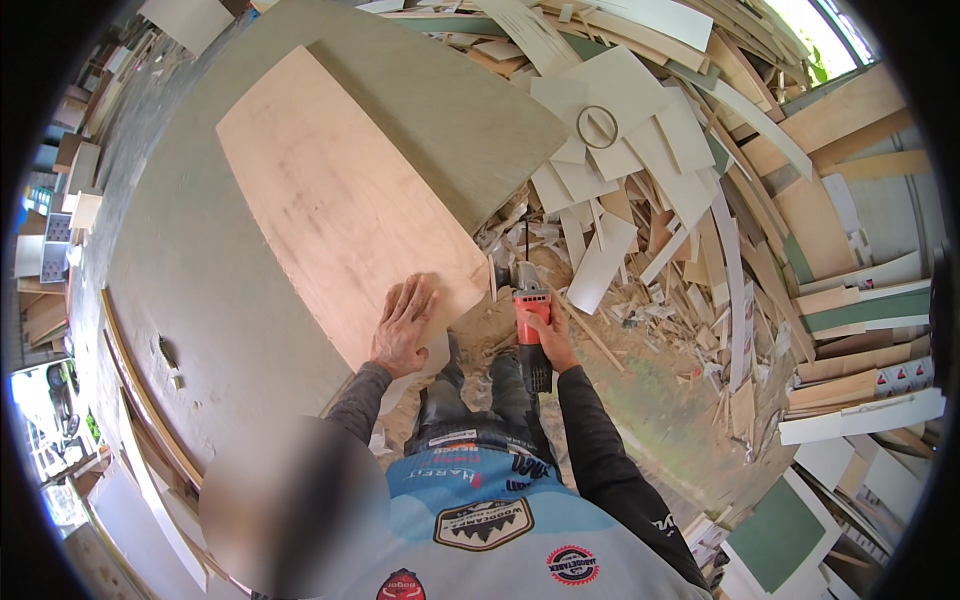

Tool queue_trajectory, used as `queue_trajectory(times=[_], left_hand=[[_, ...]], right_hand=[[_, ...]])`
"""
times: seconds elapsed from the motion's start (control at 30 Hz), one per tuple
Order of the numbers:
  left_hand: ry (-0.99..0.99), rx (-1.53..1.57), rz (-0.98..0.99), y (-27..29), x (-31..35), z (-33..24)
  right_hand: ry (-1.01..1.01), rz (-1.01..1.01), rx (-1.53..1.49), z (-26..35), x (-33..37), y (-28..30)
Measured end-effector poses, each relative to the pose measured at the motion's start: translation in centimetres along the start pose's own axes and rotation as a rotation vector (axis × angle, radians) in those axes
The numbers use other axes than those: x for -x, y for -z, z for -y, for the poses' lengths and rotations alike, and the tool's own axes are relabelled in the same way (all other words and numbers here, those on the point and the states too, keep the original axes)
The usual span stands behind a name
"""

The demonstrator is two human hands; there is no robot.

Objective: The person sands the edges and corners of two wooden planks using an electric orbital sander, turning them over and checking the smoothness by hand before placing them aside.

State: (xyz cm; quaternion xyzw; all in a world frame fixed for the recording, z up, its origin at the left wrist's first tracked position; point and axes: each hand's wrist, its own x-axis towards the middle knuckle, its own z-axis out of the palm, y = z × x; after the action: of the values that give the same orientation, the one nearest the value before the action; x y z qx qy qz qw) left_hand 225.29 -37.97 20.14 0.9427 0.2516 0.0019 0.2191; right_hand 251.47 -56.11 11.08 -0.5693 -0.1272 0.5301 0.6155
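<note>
Item, far left: a grey work table (pixel 200 260), broad, with a thin strip of wood along its left edge and a small offcut (pixel 178 380) lying near that edge.

Item: a pale plywood sheet (pixel 330 190), long, lying flat on the table and running from the far side down to the near right corner, where its end stands just past the table's edge.

Item: my left hand (pixel 403 326), fingers spread and palm pressed flat on the near end of the sheet, close to its right corner. Nothing is grasped; it only bears down.

Item: my right hand (pixel 550 345), closed around the body of a red power tool (pixel 531 312), which points away from me, its working end just beside the sheet's near right corner. I cannot tell whether it touches the wood.

Item, right: floor thick with sawdust, strips and white board offcuts (pixel 640 150), a thin ring (pixel 597 127) lying on one of them; stacked panels beyond.

Note on handling, my judgement: I would keep the left palm firmly down and well clear of the tool's line, since it sits near that corner. I would hold the tool steady and level against the edge, feed it slowly, and mind the cord running off from its front end. The overhanging end may chatter, so pressure close to the work matters.
</note>
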Motion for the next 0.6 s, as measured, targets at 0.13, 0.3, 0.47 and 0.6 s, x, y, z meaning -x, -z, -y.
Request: queue_trajectory(times=[0.13, 0.3, 0.47, 0.6], left_hand=[[-0.006, 0.005, -0.016, 0.0, 0.2, 0.1], [-0.009, 0.017, -0.023, 0.1, 0.2, 0.2], [-0.006, 0.024, -0.016, 0.3, 0.1, 0.0], [0.009, -0.021, 0.016, 0.3, 0.3, 0.2]], right_hand=[[-0.029, 0.034, 0.014, 0.2, -0.3, 0.4], [-0.037, 0.039, 0.019, 0.3, -0.6, 1.0], [-0.079, 0.020, 0.025, 0.1, -1.2, 1.7], [-0.038, 0.129, 0.063, 1.2, -1.7, 1.7]])
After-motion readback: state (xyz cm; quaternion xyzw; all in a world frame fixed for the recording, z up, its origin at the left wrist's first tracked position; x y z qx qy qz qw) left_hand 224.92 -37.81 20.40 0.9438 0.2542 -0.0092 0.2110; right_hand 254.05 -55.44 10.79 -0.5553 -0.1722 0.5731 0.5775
